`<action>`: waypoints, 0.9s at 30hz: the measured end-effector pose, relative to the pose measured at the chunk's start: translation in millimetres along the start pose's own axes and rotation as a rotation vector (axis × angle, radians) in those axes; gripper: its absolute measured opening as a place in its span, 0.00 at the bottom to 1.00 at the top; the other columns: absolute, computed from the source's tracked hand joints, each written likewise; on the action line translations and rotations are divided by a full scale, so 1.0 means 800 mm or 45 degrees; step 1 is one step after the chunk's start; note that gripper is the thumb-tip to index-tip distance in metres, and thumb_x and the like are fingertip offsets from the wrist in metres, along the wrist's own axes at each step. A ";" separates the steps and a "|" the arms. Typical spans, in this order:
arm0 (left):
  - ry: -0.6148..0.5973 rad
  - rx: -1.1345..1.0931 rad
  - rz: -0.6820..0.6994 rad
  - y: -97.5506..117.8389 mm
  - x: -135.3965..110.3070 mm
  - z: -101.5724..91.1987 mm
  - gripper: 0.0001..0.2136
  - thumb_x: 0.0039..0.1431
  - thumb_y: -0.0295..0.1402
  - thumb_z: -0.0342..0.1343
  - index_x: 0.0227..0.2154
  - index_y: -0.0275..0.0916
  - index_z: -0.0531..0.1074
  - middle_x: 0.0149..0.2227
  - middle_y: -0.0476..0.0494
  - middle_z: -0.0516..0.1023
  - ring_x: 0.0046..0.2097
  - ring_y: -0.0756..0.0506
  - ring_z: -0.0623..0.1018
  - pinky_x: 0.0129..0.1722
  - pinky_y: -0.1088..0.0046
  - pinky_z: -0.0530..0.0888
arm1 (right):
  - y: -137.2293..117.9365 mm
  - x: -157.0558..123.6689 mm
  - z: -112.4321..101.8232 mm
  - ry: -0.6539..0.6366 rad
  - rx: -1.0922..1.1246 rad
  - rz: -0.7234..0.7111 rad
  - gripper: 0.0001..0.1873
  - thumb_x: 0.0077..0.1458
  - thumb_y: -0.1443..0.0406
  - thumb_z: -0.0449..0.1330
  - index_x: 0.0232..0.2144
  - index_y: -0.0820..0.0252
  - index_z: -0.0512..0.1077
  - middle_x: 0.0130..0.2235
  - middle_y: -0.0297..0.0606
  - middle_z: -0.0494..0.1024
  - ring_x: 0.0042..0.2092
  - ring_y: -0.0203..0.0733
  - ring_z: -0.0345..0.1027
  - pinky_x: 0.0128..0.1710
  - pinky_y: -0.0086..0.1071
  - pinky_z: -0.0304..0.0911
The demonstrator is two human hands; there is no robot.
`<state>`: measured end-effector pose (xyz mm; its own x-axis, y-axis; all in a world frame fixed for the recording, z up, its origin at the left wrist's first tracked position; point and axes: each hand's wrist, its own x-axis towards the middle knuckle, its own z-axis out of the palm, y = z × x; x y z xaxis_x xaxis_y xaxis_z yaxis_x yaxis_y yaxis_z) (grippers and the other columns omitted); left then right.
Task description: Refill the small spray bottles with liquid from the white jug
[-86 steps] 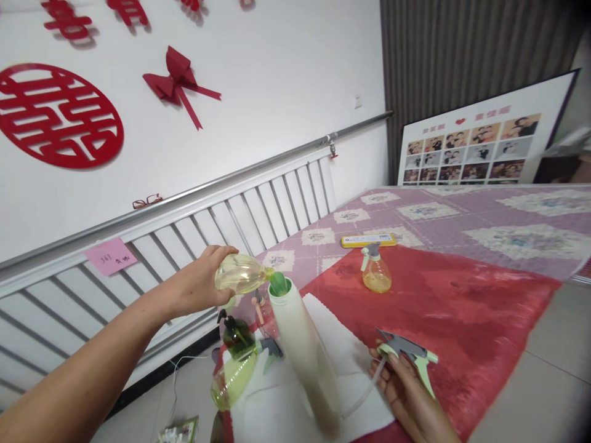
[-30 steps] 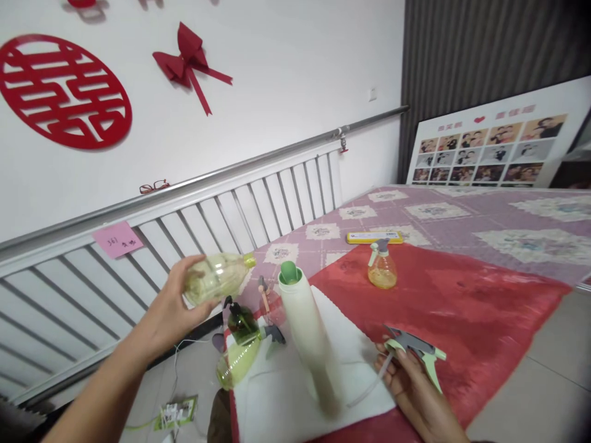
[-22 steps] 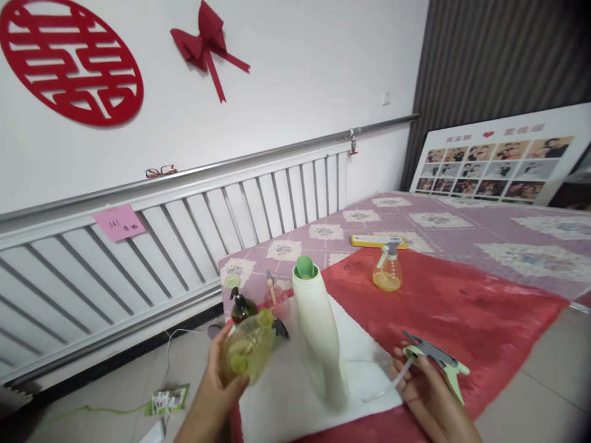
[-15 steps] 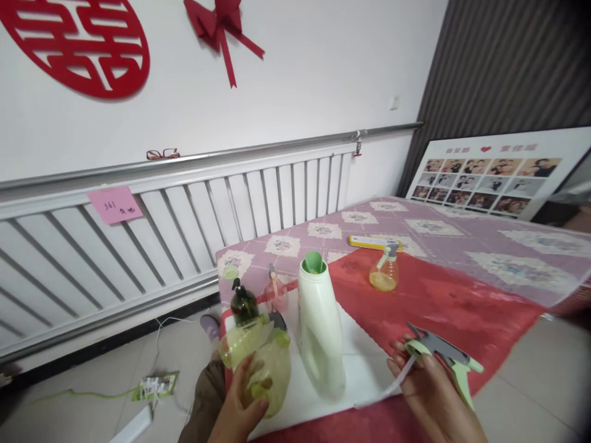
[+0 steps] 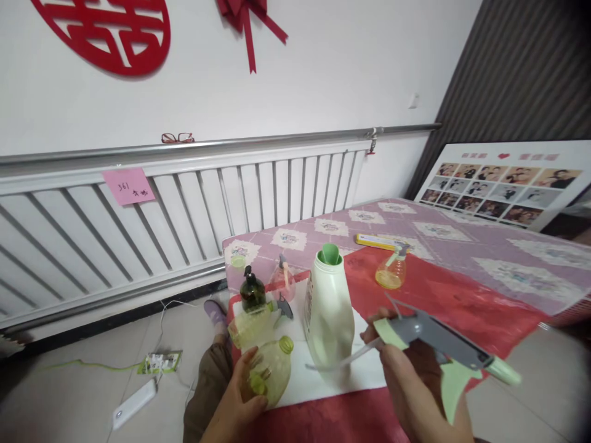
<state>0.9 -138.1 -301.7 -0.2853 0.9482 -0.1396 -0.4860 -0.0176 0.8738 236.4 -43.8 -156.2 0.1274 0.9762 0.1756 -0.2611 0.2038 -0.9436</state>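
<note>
My left hand [image 5: 235,403] is wrapped round a translucent yellow-green bottle [image 5: 276,374], tilted, its open threaded neck up and to the right. In my right hand [image 5: 409,391] is a grey and light-green trigger spray head [image 5: 443,344]. Its nozzle points right, and its thin dip tube [image 5: 355,355] reaches left across the front of a tall pale-green jug [image 5: 329,314]. A green cup-like piece [image 5: 329,253] sits in the jug's mouth. Beyond the left-hand bottle lies another yellow-green spray bottle [image 5: 249,329] with a grey head.
A dark pump bottle [image 5: 252,294] and a pink spray bottle [image 5: 282,280] stand at the table's left. Farther right are a spray bottle with yellow liquid [image 5: 390,275] and a yellow-and-white box [image 5: 381,241]. A radiator [image 5: 277,191] runs behind the table.
My right hand has lifted and turned the spray head, so its tube now points left toward the jug. The left-hand bottle has turned, showing its open neck. The view has shifted slightly.
</note>
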 end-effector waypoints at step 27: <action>-0.138 0.074 0.081 -0.003 -0.016 -0.043 0.42 0.39 0.44 0.70 0.56 0.45 0.55 0.58 0.33 0.64 0.57 0.34 0.70 0.57 0.53 0.64 | 0.028 -0.019 0.096 -0.471 -0.457 -0.234 0.13 0.54 0.58 0.60 0.40 0.59 0.74 0.41 0.42 0.80 0.45 0.49 0.73 0.50 0.38 0.65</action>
<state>-23.1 -161.1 -317.9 -0.2217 0.9745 -0.0346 -0.4204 -0.0635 0.9051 155.2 -48.0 -158.5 -0.2218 0.9010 0.3728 0.0852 0.3988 -0.9131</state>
